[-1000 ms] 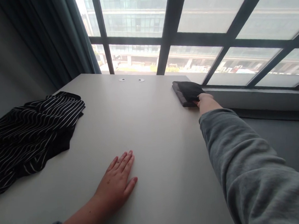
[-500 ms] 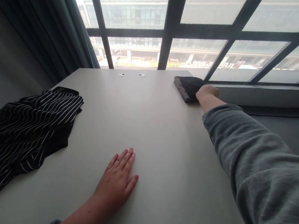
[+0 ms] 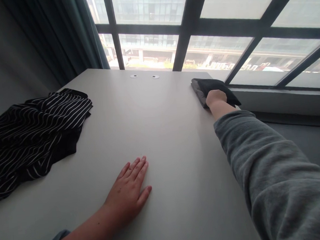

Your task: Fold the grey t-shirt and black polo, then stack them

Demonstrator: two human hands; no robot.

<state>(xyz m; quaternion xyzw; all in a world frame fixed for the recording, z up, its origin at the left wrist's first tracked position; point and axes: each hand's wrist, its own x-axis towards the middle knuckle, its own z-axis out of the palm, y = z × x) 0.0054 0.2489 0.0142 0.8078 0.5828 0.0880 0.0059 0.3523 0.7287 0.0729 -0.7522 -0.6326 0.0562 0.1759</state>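
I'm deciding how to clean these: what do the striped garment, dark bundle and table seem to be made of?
Striped garment: soft, matte fabric, as its loose, rumpled folds show.
Dark bundle: probably matte fabric too, from its dull, folded layers; the fibre is unclear.
Table: perhaps laminate or painted board, smooth, given its even, faintly glossy top.

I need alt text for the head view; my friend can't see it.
A person's right hand is on a folded dark cloth at the far right of a white table. The left hand lies flat nearer, right of a striped black garment; windows stand beyond.
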